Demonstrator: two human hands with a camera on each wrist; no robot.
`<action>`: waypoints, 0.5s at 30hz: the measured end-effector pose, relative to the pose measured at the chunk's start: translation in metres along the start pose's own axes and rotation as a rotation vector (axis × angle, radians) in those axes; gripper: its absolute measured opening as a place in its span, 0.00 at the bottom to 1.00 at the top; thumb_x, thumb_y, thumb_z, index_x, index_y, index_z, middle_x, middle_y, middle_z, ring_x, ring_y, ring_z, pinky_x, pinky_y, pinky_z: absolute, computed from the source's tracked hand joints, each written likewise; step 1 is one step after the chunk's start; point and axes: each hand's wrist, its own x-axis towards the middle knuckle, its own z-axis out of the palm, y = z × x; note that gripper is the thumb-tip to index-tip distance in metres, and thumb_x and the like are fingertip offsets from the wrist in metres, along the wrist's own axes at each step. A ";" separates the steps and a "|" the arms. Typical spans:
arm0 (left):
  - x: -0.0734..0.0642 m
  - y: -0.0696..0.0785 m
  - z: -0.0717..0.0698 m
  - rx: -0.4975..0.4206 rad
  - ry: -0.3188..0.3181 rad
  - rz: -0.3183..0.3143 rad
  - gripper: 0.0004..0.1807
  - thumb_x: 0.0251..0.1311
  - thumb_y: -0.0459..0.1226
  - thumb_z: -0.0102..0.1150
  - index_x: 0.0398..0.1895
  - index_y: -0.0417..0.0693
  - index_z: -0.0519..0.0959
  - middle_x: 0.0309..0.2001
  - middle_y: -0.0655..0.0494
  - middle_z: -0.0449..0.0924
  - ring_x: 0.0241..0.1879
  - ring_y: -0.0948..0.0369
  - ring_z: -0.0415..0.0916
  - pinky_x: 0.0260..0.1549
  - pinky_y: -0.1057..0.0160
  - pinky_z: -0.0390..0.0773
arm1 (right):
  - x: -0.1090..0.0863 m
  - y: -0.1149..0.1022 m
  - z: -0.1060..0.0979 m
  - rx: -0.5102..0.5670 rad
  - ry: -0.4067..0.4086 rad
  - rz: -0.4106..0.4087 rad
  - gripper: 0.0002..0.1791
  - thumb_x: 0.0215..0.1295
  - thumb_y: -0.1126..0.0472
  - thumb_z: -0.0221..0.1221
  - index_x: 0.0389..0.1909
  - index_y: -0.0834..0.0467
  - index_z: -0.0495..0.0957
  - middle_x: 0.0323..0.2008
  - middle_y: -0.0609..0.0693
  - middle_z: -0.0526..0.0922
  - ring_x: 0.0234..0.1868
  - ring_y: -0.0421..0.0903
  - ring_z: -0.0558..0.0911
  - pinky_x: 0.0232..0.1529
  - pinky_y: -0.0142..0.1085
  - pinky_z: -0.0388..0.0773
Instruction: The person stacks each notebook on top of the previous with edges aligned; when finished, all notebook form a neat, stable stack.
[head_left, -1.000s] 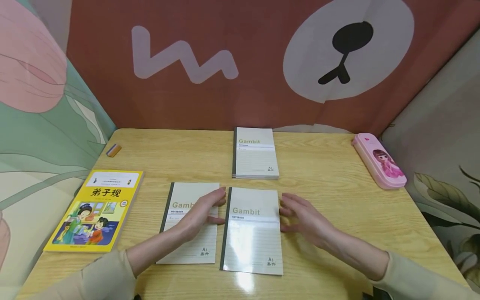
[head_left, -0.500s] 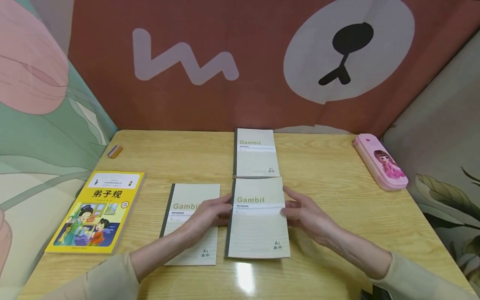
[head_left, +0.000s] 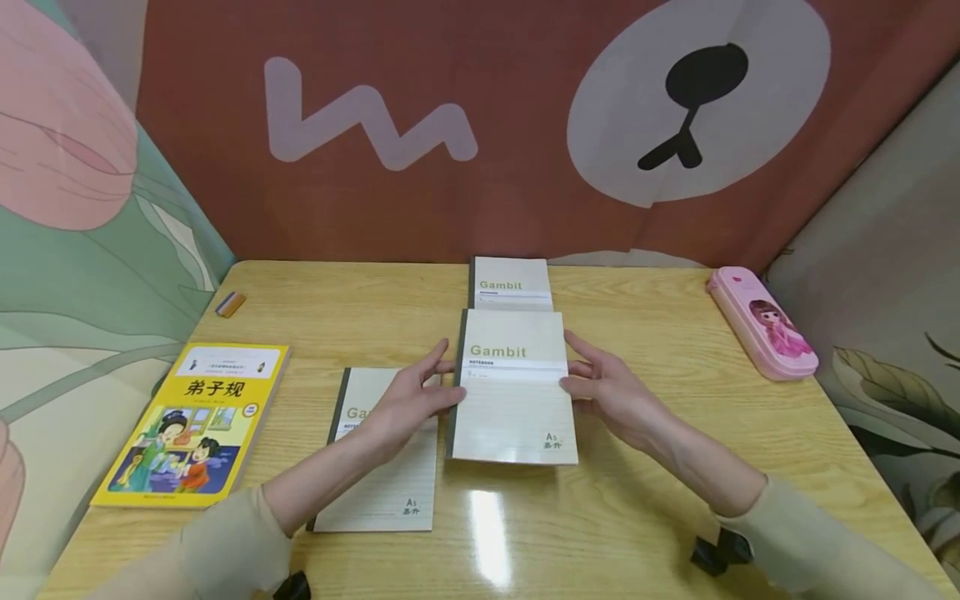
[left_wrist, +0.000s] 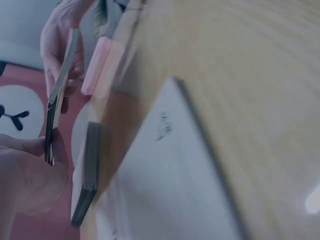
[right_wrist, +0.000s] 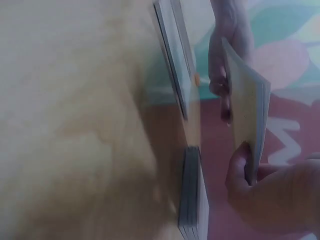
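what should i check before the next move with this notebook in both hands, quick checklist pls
1. Grip on both sides: ok, left hand and right hand each hold a side edge of the held notebook.
2. Held notebook off the table: ok, both wrist views show it raised.
3. Lined up with the rear stack: not ok, in the head view it covers only the stack's near part.
4. Left-hand side notebook flat on the table: ok.
5. Pink pencil case apart from both hands: ok.
6. Rear stack squared underneath: cannot tell, partly hidden and blurred.
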 end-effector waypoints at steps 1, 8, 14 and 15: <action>0.003 0.003 -0.001 -0.003 -0.001 -0.003 0.45 0.69 0.37 0.62 0.84 0.59 0.50 0.71 0.52 0.70 0.58 0.58 0.81 0.67 0.52 0.78 | 0.004 -0.002 -0.002 -0.002 0.010 -0.009 0.45 0.77 0.68 0.52 0.84 0.50 0.37 0.63 0.55 0.79 0.45 0.36 0.83 0.45 0.32 0.82; 0.029 0.025 -0.012 -0.057 -0.032 0.014 0.40 0.72 0.35 0.60 0.83 0.59 0.55 0.63 0.48 0.70 0.43 0.60 0.78 0.46 0.64 0.84 | 0.029 -0.017 -0.014 0.064 0.089 -0.038 0.38 0.78 0.67 0.52 0.83 0.53 0.48 0.51 0.41 0.84 0.46 0.35 0.85 0.43 0.30 0.83; 0.059 0.038 -0.021 -0.048 -0.024 0.065 0.38 0.73 0.34 0.58 0.82 0.55 0.56 0.60 0.49 0.69 0.42 0.62 0.75 0.42 0.67 0.84 | 0.055 -0.026 -0.021 0.132 0.171 -0.069 0.34 0.78 0.66 0.53 0.82 0.55 0.54 0.50 0.44 0.79 0.44 0.35 0.83 0.43 0.29 0.83; 0.065 0.039 -0.022 -0.055 -0.020 0.074 0.37 0.73 0.34 0.58 0.82 0.54 0.57 0.58 0.49 0.69 0.42 0.62 0.75 0.41 0.67 0.84 | 0.060 -0.027 -0.023 0.145 0.186 -0.073 0.34 0.78 0.65 0.53 0.81 0.55 0.56 0.50 0.44 0.78 0.44 0.35 0.83 0.43 0.29 0.83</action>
